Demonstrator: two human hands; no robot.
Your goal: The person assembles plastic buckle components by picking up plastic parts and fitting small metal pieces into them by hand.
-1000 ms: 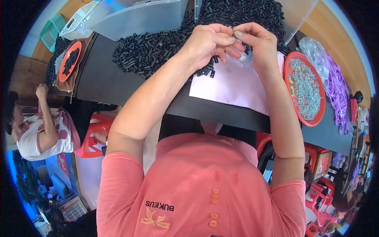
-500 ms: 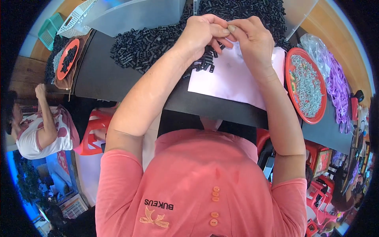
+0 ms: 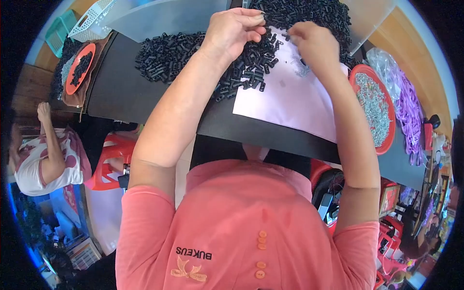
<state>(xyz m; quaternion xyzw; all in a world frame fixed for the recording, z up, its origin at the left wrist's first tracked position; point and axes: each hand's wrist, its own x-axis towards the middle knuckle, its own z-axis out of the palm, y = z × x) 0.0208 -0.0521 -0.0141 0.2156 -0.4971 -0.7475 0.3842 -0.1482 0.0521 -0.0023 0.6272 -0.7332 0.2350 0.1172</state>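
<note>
My left hand hovers over the edge of a heap of small black plastic pieces, thumb and forefinger pinched together. A tiny dark piece shows at those fingertips, too small to make out fully. My right hand is lower over a pale pink sheet, smeared by motion, its fingers bent downward. Close to its fingertips is a small dark piece. Thin silvery bits lie on the sheet beneath that hand. Loose black pieces spill onto the sheet's left side.
A red tray of small silvery metal parts stands at the right, beside purple straps and a clear plastic bag. Clear plastic bins rise behind the heap. At far left are a red plate, baskets and another person.
My hands were together at the fingertips and have parted. The left has moved up and left; the right has gone down over the sheet, uncovering more black pieces.
</note>
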